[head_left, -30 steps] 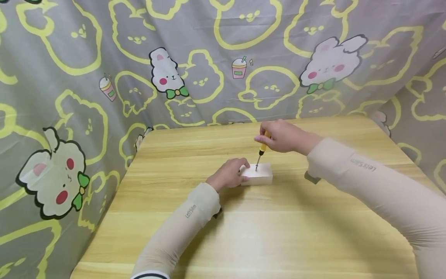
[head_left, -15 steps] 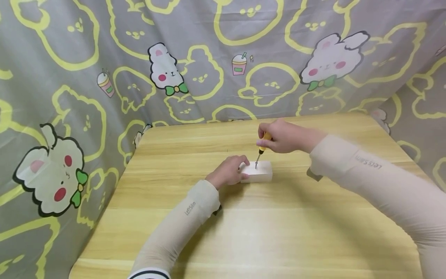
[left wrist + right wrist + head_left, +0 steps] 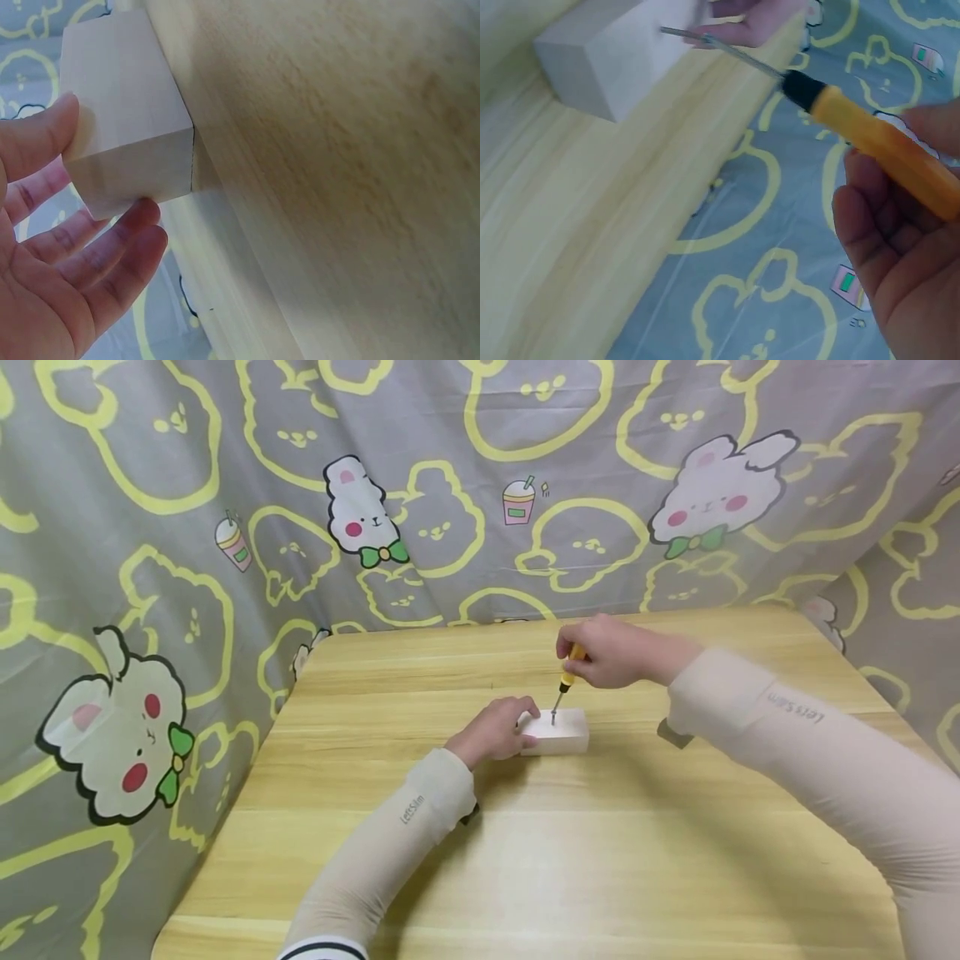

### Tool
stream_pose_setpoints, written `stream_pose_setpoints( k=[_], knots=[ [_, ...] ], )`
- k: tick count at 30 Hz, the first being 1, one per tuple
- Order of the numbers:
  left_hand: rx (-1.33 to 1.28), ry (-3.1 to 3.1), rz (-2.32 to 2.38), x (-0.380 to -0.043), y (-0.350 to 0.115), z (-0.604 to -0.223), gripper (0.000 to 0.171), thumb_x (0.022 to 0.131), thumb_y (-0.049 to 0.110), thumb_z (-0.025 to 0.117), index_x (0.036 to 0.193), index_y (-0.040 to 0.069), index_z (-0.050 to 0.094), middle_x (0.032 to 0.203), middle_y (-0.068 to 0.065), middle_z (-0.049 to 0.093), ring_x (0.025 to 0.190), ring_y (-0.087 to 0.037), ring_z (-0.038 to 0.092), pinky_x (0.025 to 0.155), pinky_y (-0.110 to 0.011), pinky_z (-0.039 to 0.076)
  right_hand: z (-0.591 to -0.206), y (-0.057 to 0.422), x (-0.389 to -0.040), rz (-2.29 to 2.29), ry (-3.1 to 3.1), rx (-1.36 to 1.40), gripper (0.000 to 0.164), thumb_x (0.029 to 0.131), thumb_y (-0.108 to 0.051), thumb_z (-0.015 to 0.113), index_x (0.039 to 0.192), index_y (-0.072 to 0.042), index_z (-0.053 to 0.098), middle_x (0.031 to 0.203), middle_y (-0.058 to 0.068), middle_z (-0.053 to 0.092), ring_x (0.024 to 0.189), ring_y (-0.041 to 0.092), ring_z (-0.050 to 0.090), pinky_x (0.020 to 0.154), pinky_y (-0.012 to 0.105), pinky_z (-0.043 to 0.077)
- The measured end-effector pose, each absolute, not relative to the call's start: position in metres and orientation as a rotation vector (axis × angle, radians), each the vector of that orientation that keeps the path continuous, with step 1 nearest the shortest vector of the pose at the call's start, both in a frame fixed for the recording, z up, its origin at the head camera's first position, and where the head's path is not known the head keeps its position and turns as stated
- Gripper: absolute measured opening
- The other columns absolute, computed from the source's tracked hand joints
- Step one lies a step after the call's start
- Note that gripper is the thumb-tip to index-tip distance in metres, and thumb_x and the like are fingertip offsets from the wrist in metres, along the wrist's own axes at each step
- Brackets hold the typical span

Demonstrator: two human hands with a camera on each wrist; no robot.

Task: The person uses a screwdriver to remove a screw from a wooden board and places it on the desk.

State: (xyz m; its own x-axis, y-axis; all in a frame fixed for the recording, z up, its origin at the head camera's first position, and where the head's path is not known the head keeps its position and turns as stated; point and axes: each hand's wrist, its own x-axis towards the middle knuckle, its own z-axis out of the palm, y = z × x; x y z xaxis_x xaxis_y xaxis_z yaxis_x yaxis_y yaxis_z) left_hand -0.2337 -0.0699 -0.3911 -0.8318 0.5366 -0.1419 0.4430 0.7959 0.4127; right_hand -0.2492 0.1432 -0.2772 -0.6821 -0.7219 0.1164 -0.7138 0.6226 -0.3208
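Note:
My left hand (image 3: 495, 729) grips the left end of a pale wooden block (image 3: 570, 743), which lies on the table. In the left wrist view the thumb (image 3: 49, 135) presses one side of the block and fingertips touch its end. My right hand (image 3: 611, 652) holds a yellow screwdriver (image 3: 881, 142) with a black collar, its handle between thumb and curled fingers. The shaft slants down to a screw (image 3: 553, 718) that stands up from the block's top face. Tip and screw head appear to meet in the right wrist view; how deep the screw sits is hidden.
The wood-grain table (image 3: 637, 860) spreads around the block. Behind it and at both sides hangs a grey curtain (image 3: 450, 427) with yellow outlines and cartoon animals. Dark wrist devices (image 3: 675, 733) show under the beige sleeves.
The right thumb and fingers have shifted on the screwdriver handle, and the right wrist has moved slightly rightward. Left hand and block keep their place; the head view sways a little.

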Motion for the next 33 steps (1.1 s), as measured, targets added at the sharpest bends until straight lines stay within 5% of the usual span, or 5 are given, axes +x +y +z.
stream_pose_setpoints(
  k=[5,17,24,33],
  knots=[
    [0.758,2.732,0.534,-0.234,-0.069,-0.391,0.041,0.090,0.027,0.072,0.125,0.012,0.057,0.122,-0.007,0.061,0.109,-0.019,0.055,0.098,-0.036,0.043,-0.283,0.142,-0.251,-0.434,2.918,-1.309,0.021,0.100,-0.022,0.055,0.088,-0.005,0.056,0.064,-0.001,0.052,0.054,0.013,0.048,0.055,0.033,0.045],
    [0.756,2.729,0.531,-0.236,-0.070,-0.391,0.041,0.089,0.028,0.072,0.124,0.012,0.058,0.120,-0.007,0.061,0.108,-0.019,0.055,0.097,-0.035,0.043,-0.273,0.142,-0.249,-0.555,2.820,-1.235,0.017,0.085,0.000,0.068,0.098,-0.003,0.058,0.090,0.008,0.065,0.079,0.020,0.064,0.072,0.036,0.055],
    [0.746,2.729,0.535,-0.235,-0.070,-0.391,0.041,0.089,0.028,0.072,0.125,0.012,0.058,0.125,-0.007,0.060,0.115,-0.021,0.054,0.101,-0.036,0.041,-0.280,0.139,-0.251,-0.535,2.865,-1.289,0.008,0.094,-0.010,0.063,0.092,-0.004,0.057,0.078,0.003,0.059,0.060,0.015,0.052,0.062,0.033,0.049],
    [0.760,2.737,0.519,-0.235,-0.070,-0.391,0.040,0.089,0.027,0.072,0.123,0.012,0.058,0.121,-0.006,0.061,0.111,-0.019,0.054,0.099,-0.035,0.042,-0.274,0.136,-0.249,-0.521,2.859,-1.209,0.020,0.085,-0.005,0.072,0.099,-0.003,0.057,0.089,0.007,0.062,0.076,0.020,0.061,0.071,0.036,0.053]
  ],
)
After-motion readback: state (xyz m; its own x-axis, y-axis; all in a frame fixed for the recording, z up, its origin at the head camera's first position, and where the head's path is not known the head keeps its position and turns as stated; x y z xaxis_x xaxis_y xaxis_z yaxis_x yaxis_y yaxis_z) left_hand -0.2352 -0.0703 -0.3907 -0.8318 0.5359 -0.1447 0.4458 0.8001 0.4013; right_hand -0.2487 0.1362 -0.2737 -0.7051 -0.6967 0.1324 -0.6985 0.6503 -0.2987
